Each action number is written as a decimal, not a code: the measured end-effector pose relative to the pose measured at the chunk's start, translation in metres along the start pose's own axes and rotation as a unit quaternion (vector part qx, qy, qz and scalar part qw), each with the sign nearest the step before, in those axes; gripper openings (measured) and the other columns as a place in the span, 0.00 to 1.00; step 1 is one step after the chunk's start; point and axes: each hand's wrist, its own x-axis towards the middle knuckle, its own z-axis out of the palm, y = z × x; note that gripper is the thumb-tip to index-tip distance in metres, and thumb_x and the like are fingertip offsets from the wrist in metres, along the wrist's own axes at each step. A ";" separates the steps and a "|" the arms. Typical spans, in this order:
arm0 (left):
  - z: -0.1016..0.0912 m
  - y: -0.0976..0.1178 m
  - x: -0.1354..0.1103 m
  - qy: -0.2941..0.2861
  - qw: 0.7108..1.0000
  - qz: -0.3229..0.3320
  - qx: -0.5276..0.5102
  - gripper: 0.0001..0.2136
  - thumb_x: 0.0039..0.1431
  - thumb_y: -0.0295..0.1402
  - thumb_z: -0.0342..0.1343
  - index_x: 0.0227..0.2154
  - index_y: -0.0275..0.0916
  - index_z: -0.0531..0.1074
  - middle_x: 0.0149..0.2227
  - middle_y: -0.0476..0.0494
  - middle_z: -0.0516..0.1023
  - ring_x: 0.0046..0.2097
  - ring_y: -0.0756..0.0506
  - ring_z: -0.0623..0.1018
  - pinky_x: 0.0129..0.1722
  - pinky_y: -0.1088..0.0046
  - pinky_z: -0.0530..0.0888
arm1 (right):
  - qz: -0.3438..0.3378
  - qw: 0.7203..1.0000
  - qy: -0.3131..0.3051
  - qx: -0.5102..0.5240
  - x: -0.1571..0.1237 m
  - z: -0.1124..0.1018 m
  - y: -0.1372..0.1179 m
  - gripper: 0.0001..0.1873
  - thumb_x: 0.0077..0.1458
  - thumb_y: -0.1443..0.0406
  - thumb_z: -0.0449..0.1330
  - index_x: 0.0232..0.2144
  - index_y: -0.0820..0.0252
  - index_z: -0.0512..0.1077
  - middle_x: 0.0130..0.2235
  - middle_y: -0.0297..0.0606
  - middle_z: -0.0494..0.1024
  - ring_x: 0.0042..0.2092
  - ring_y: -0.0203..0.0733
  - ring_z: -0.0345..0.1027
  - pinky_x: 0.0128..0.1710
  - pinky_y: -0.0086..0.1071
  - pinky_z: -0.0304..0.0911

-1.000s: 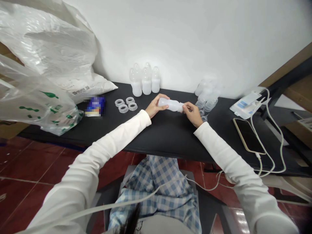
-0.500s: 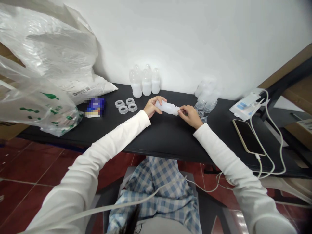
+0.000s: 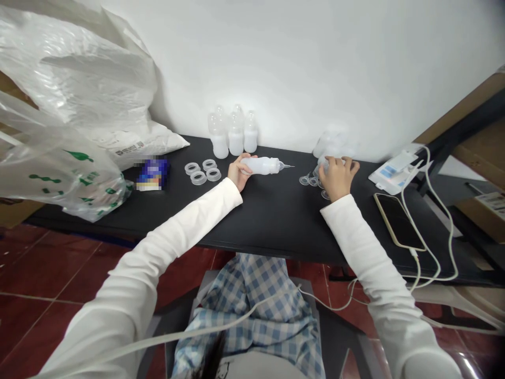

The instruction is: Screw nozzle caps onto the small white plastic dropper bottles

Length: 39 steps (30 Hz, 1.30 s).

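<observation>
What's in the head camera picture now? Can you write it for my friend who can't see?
A person's left hand holds a white bottle sideways, its clear tip pointing right, at a black table. The right hand is over clear plastic pieces. Capped bottles stand and four rings lie nearby.

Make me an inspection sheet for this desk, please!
Surface: flat black tabletop, things on it.
Job's things: frosted white plastic bottle with clear pointed tip, held sideways; similar upright bottles; four round translucent rings; small clear plastic pieces.
Clutter: blue packet, dark-screened phone in pale case, large white plastic bag.
Hands: left hand grips the bottle; right hand at the clear pieces, hold hidden.
Cables: white cable plugged into phone; another white cable across lap.
Surroundings: white wall, red tiled floor.
</observation>
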 end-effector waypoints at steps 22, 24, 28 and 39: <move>0.005 0.001 -0.004 0.011 1.000 0.002 0.009 0.19 0.27 0.22 0.50 0.31 0.39 0.68 0.37 0.47 0.79 0.49 0.39 0.79 0.43 0.67 0.76 | -0.022 0.939 0.044 0.339 -0.024 -0.003 -0.055 0.23 0.67 0.46 0.51 0.52 0.53 0.70 0.43 0.43 0.70 0.43 0.48 0.68 0.48 0.47 0.70; 0.003 0.000 -0.003 0.012 1.000 0.001 0.012 0.20 0.27 0.22 0.50 0.31 0.39 0.67 0.38 0.46 0.79 0.49 0.39 0.79 0.43 0.67 0.75 | -0.042 0.940 0.029 0.338 -0.025 -0.002 -0.056 0.22 0.66 0.46 0.52 0.51 0.53 0.70 0.42 0.43 0.71 0.41 0.48 0.68 0.46 0.47 0.70; 0.002 -0.002 -0.002 0.001 1.000 0.003 0.027 0.19 0.28 0.23 0.50 0.31 0.40 0.67 0.38 0.46 0.80 0.49 0.40 0.78 0.43 0.67 0.75 | -0.090 0.938 0.024 0.334 -0.027 -0.004 -0.060 0.18 0.65 0.51 0.56 0.49 0.55 0.70 0.41 0.42 0.71 0.39 0.46 0.67 0.43 0.46 0.69; 0.002 -0.007 -0.002 -0.053 0.994 0.013 0.094 0.15 0.33 0.26 0.55 0.31 0.41 0.68 0.39 0.48 0.78 0.46 0.43 0.78 0.40 0.70 0.72 | -0.138 0.928 -0.078 0.336 -0.029 0.005 -0.062 0.17 0.61 0.53 0.59 0.47 0.55 0.66 0.41 0.41 0.72 0.39 0.44 0.67 0.41 0.44 0.70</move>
